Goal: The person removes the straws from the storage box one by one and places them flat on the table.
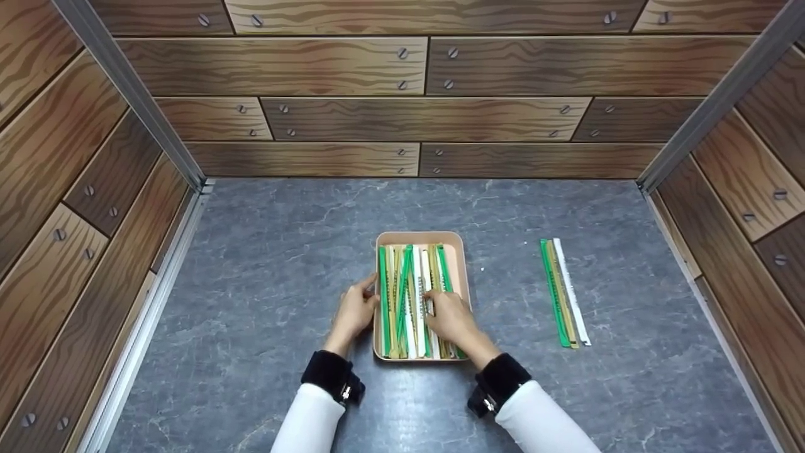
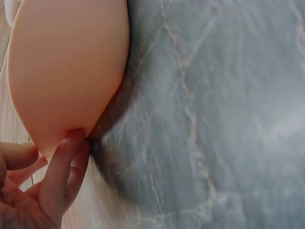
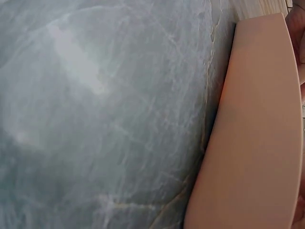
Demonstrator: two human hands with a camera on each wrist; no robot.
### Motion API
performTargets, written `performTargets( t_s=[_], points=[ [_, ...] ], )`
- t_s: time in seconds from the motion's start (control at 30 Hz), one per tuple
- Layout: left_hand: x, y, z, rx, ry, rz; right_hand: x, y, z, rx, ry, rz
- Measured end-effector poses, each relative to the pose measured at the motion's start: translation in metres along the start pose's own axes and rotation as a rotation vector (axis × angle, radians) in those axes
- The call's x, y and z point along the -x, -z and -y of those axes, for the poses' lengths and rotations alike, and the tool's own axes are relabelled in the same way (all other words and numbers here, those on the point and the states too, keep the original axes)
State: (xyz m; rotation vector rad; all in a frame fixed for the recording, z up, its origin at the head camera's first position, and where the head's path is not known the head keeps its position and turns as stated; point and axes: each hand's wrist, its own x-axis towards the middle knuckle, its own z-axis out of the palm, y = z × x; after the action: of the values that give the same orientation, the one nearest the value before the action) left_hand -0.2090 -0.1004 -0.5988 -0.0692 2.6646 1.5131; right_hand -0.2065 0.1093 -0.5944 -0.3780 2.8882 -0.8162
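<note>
A shallow peach-coloured tray [image 1: 458, 264] lies on the grey marbled surface in the head view. Inside it, long thin wrapped sticks [image 1: 402, 296] in green, gold and white, some printed, lie lengthwise; several cross at a slant. My left hand [image 1: 355, 309] holds the tray's left side; in the left wrist view its fingers [image 2: 62, 164] press against the outer wall. Over the right half of the sticks, my right hand [image 1: 453, 314] has bent fingers touching them. I cannot tell whether it grips one. The right wrist view mostly takes in the tray's outer wall [image 3: 252, 124].
To the right of the tray, three more wrapped sticks [image 1: 561, 292], green, gold and white, lie side by side. Wood-patterned panels [image 1: 415, 119] with metal corner posts [image 1: 132, 88] enclose the surface at the back and both sides.
</note>
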Motion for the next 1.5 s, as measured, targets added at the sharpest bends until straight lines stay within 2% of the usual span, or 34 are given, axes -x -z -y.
performTargets(
  t_s=[0.1, 0.3, 0.4, 0.67, 0.9, 1.1, 1.27, 1.33, 1.5],
  points=[
    [-0.001, 0.000, 0.000, 0.002, -0.002, 0.005, 0.001, -0.001, 0.001, 0.001, 0.000, 0.009],
    [-0.001, 0.000, 0.000, 0.010, 0.001, 0.008, 0.006, -0.005, 0.008, 0.206, 0.086, 0.013],
    [-0.001, 0.000, -0.001, 0.014, 0.011, 0.010, 0.007, -0.006, 0.009, 0.231, 0.086, 0.023],
    [-0.001, 0.001, -0.001, 0.019, 0.018, 0.009, 0.007, -0.004, 0.006, 0.019, 0.016, 0.007],
    [-0.002, 0.000, 0.000, 0.023, 0.017, 0.013, 0.011, 0.004, 0.003, -0.150, -0.011, -0.019],
    [-0.002, 0.001, 0.000, 0.029, 0.009, 0.012, 0.017, 0.019, 0.000, -0.293, -0.061, -0.058],
    [-0.002, 0.002, 0.000, 0.023, 0.014, 0.010, 0.024, 0.035, -0.006, -0.457, -0.099, -0.083],
    [-0.002, 0.002, 0.000, 0.027, 0.015, 0.014, 0.027, 0.042, -0.011, -0.521, -0.105, -0.100],
    [-0.002, 0.002, 0.001, 0.035, 0.016, 0.018, 0.034, 0.061, -0.031, -0.588, -0.135, -0.154]
  ],
)
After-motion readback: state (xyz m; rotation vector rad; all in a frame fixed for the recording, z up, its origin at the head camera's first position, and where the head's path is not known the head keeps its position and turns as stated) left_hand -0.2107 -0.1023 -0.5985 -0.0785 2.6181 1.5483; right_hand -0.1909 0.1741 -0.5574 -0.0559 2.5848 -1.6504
